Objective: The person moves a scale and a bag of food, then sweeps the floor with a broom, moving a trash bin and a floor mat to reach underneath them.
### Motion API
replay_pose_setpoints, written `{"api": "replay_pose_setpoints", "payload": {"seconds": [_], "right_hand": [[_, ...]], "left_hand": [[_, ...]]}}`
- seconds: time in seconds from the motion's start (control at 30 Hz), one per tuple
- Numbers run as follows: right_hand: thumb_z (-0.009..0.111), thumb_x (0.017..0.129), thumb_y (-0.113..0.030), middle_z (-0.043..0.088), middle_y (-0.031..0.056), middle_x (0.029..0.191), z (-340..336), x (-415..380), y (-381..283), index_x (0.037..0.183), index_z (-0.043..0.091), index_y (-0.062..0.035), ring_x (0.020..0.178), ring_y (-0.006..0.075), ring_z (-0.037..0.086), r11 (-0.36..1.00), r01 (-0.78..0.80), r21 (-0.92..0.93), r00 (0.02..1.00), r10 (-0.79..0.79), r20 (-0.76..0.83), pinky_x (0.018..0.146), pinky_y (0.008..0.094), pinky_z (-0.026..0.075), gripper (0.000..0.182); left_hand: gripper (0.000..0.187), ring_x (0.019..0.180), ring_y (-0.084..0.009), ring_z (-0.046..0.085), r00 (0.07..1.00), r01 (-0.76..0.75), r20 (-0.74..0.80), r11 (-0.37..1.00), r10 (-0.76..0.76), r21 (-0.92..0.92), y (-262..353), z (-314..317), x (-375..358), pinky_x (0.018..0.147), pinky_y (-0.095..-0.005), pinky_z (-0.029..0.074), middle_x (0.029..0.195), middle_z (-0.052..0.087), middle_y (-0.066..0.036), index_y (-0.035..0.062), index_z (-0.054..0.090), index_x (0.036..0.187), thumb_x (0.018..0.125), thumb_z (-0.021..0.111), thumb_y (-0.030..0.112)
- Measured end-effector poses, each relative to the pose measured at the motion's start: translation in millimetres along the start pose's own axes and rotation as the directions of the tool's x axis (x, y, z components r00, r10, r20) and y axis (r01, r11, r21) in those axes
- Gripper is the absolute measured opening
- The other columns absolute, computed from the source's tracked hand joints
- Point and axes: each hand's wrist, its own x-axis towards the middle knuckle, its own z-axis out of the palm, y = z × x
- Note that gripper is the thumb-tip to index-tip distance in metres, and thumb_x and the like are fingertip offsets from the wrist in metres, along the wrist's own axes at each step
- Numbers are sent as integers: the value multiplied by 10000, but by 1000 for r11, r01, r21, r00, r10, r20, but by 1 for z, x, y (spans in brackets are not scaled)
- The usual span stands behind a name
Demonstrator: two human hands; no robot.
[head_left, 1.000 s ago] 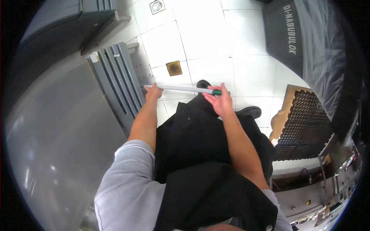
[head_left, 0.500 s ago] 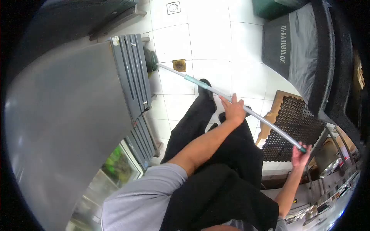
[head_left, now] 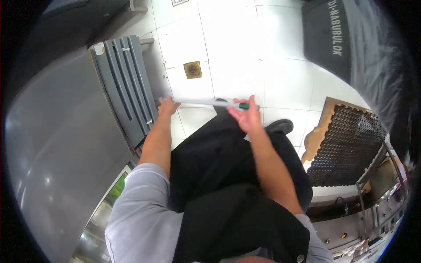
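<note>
A pale metal pole (head_left: 199,102) runs nearly level across the view, above the white tiled floor (head_left: 237,48). At its left part my left hand (head_left: 168,106) is closed round it, beside the grey slatted unit. The pole's green end is at my right hand (head_left: 246,115), whose thumb and fingers are around it, some fingers stretched out. The far end of the pole is hidden beyond my left hand. Below the hands are my black apron and dark shoes.
A grey slatted unit (head_left: 127,83) and a large grey metal surface (head_left: 61,131) stand at left. A square brown drain (head_left: 193,69) lies in the floor. At right are a black perforated mat (head_left: 346,144), cardboard (head_left: 313,140) and a dark lettered bin (head_left: 326,35).
The pole has swung from a slant to nearly level and moved left. My left hand moved left along it, and my right hand came inward from the far right. The view shifted too.
</note>
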Motion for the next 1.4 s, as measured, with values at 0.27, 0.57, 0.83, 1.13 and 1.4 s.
{"api": "replay_pose_setpoints", "payload": {"seconds": [0.27,0.57,0.83,1.13,1.4], "right_hand": [[507,1085,-569,611,272,1334,-118,-180,-212,1188,505,32,1155,536,665,927,329,-178,873,-371,-317,1022,629,587,609],[604,1047,-551,738,229,1069,-193,-417,-360,912,651,-59,920,370,772,792,577,-202,785,-605,-130,776,488,692,513],[463,1095,-580,731,268,1049,42,-389,-245,998,613,-20,745,368,780,669,518,-533,781,-624,-25,659,432,696,587],[431,1079,-633,678,173,1070,119,-670,-263,1007,626,-63,783,276,740,-2,824,-567,292,-856,427,651,366,694,607],[421,1090,-624,650,184,1063,262,-721,-281,1034,608,-31,887,273,681,-137,872,-471,286,-638,715,651,358,676,625]], "left_hand": [[596,1526,-421,414,849,-526,-52,850,526,25,182,60,-138,1087,-657,467,1625,429,-280,108,548,1514,938,631,239],[357,1088,-445,673,635,-723,-111,538,764,-433,247,-16,-378,935,-569,553,1279,616,-198,60,660,1183,902,745,263],[302,1043,-430,701,881,-472,-161,853,446,-222,133,-41,-260,912,-551,565,1166,680,-213,87,689,1170,1003,647,334],[360,886,-439,660,579,-814,-565,444,588,-374,203,-220,-390,773,-538,526,953,652,-198,38,671,832,978,728,362],[430,842,-455,638,595,-803,-680,349,429,-483,141,-268,-415,749,-553,496,865,648,-211,14,603,783,989,720,372]]}}
